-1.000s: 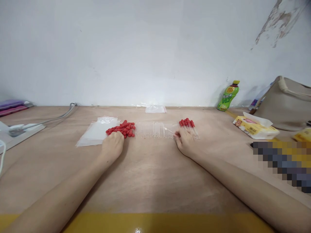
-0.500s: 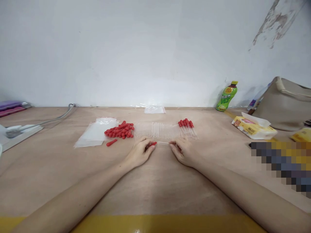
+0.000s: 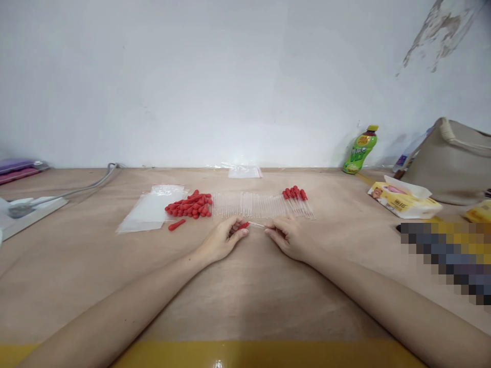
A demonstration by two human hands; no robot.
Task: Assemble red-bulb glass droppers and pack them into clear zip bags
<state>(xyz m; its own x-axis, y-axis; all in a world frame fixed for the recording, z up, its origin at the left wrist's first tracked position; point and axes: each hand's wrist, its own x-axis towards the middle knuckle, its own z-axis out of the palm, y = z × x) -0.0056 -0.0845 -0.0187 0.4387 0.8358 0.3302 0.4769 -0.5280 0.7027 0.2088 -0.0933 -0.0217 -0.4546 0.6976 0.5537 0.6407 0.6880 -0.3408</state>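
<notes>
Between thumb and fingers, my left hand (image 3: 224,238) pinches a red rubber dropper bulb (image 3: 243,225), its open end facing right. My right hand (image 3: 287,236) is closed on a thin clear dropper tube (image 3: 256,225), whose left end meets or nearly meets the bulb's mouth; I cannot tell how far in it sits. Behind the hands lies a row of clear tubes (image 3: 249,205). A pile of red bulbs (image 3: 190,205) is at the row's left, with one loose bulb (image 3: 177,225) in front. Several droppers with red bulbs fitted (image 3: 294,193) lie at its right end.
Clear plastic bags (image 3: 143,212) lie left of the bulb pile, and another bag (image 3: 244,172) rests by the wall. A power strip (image 3: 38,212) with a cable is far left. At right stand a green bottle (image 3: 359,151), a tissue pack (image 3: 402,200) and a beige bag (image 3: 456,163).
My right hand has shifted slightly left, bringing the tube up to the bulb; the gap between them has closed or nearly closed. The view has shifted a little.
</notes>
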